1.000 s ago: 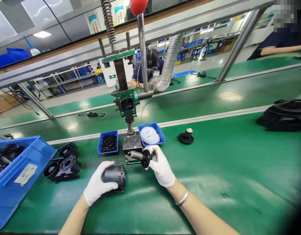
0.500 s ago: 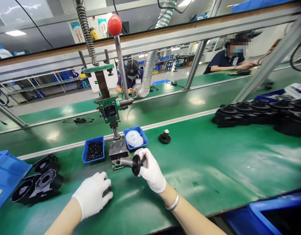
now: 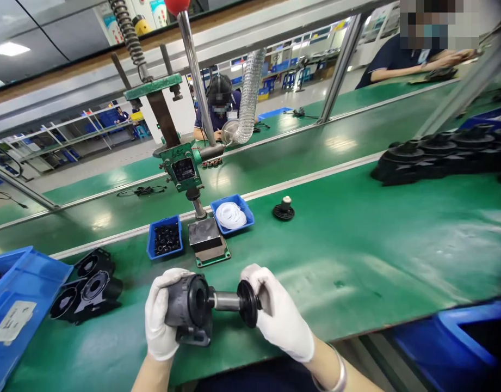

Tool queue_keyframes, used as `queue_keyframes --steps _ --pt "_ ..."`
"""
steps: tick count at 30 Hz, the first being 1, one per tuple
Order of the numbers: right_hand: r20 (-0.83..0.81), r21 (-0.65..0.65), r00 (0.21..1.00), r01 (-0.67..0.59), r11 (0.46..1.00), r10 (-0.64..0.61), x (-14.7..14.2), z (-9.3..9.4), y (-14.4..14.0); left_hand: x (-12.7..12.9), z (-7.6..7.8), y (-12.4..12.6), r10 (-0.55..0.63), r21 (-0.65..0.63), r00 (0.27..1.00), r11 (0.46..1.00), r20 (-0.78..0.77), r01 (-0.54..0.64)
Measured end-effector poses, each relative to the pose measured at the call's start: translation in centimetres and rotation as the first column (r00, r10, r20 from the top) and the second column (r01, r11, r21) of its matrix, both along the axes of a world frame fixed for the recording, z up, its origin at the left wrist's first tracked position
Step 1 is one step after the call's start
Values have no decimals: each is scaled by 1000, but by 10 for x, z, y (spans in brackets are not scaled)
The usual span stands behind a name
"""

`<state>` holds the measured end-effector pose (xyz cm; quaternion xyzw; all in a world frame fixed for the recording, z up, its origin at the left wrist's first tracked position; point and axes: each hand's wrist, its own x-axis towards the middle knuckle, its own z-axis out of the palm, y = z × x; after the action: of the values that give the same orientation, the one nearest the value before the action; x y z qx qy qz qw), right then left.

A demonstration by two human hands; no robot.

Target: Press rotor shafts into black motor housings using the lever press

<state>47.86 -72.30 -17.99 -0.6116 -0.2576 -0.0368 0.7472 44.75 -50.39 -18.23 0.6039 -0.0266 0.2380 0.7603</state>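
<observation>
In my gloved left hand point(image 3: 158, 316) is a black plastic housing point(image 3: 180, 302), its round opening turned to the right. My gloved right hand point(image 3: 285, 318) grips a metal rod with a black disc point(image 3: 228, 301) by the disc end. The rod lies nearly level, and its narrow dark tip is at the housing's opening; how far in it reaches I cannot tell. Beyond both hands stands a green lever press point(image 3: 183, 166) with a metal block point(image 3: 204, 233) under its ram.
Blue trays hold small black rings point(image 3: 167, 238) and white rings point(image 3: 230, 215). A black disc part with a white top point(image 3: 283, 211) stands farther right. Black housings point(image 3: 91, 288) and a blue crate point(image 3: 42, 294) lie left; several black parts point(image 3: 421, 158) line the back right. Co-workers sit beyond.
My left hand, earlier low over the table, now holds the black housing up. My right hand has brought the rod nearer me, to the housing's opening. The view has shifted.
</observation>
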Motion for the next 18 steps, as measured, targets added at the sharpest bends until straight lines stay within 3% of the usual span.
queue_keyframes --steps 5,10,12,18 --pt "70 -92 996 63 994 -56 -2 -3 3 -2 8 -1 -84 281 994 958 71 61" --pt "212 -232 975 117 966 -67 -5 3 9 -5 10 -3 -242 586 963 800 117 130" --pt "236 -240 969 127 963 -69 -7 6 13 -5 9 -5 -264 617 956 776 124 134" --pt "302 -264 950 160 951 -76 -9 15 16 -5 11 -9 -230 604 963 790 138 102"
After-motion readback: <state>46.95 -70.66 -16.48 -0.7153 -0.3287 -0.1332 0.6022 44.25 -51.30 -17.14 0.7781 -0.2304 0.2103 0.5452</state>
